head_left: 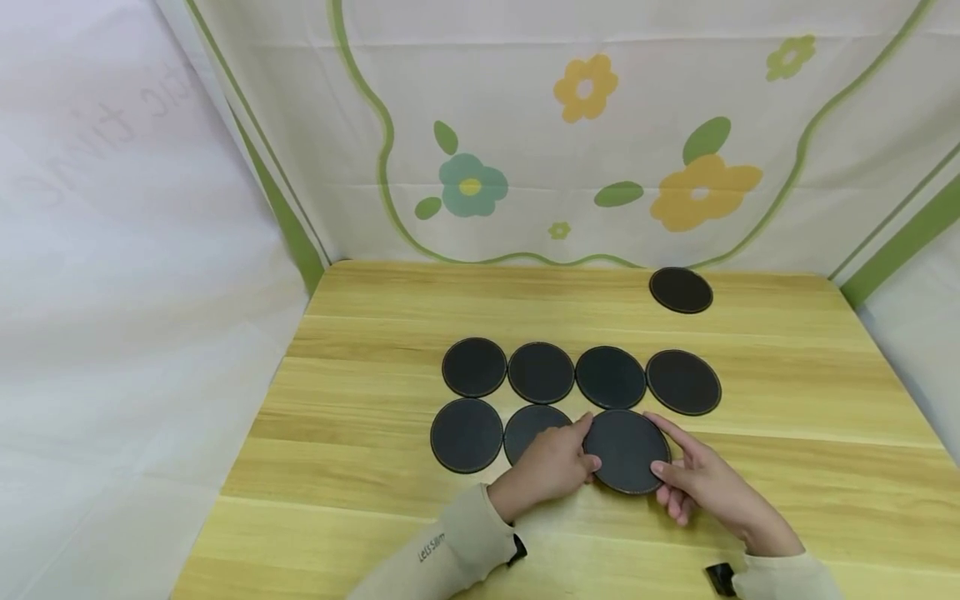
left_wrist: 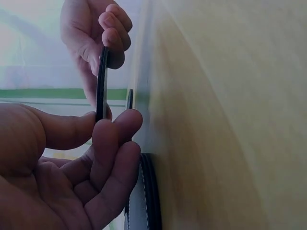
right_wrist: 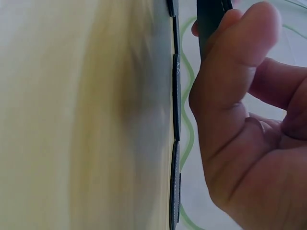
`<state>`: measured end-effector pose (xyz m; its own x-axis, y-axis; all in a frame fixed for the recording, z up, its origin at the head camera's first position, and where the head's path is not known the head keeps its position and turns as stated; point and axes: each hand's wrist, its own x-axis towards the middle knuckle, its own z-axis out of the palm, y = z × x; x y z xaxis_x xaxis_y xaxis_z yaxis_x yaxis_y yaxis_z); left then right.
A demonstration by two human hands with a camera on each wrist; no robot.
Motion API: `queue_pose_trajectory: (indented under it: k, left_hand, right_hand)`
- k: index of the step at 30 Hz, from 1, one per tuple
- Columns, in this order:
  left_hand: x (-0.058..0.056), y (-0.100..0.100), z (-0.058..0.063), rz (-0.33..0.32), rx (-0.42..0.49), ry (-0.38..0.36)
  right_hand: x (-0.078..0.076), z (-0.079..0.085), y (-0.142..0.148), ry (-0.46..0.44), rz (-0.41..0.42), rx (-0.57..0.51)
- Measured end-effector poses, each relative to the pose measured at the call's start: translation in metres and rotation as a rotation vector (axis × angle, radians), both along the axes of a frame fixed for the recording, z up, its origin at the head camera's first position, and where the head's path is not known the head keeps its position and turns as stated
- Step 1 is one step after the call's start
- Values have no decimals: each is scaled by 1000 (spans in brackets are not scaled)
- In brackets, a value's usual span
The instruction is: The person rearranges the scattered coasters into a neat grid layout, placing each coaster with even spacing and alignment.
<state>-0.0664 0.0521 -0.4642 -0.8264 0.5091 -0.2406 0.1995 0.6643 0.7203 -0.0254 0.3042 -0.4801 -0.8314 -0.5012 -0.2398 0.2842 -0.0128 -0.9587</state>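
Between both hands is a round black coaster [head_left: 627, 451] with a stitched rim, raised a little over the table. My left hand [head_left: 551, 467] pinches its left edge between thumb and fingers, and that wrist partly covers a coaster [head_left: 531, 427] lying beneath. On the opposite edge, my right hand [head_left: 705, 483] grips with the thumb on top and the index finger along the rim. The left wrist view shows the held coaster [left_wrist: 101, 84] edge-on, apart from the tabletop. In the right wrist view its dark edge [right_wrist: 209, 26] shows above my fingers.
A row of several black coasters [head_left: 542, 372] lies flat behind the hands, nearly edge to edge. Another coaster [head_left: 467, 435] lies at the front left. One more coaster [head_left: 681, 290] sits at the back edge of the wooden table [head_left: 337, 433], against the flowered cloth [head_left: 525, 125].
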Motion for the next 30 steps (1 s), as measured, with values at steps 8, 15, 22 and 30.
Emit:
queue_pose_trajectory:
  k: [8, 15, 22, 30]
  left_hand:
    - [-1, 6, -2, -38, -181, 100]
    - [-4, 6, -6, -70, -177, 115]
    - [-6, 4, -9, -78, -137, 86]
    - [-9, 2, -10, -98, -124, 79]
  right_hand:
    - [1, -1, 2, -20, 6, 35]
    - [0, 1, 2, -86, -36, 152]
    - [-1, 2, -2, -108, -70, 212]
    - [-3, 2, -12, -75, -122, 333]
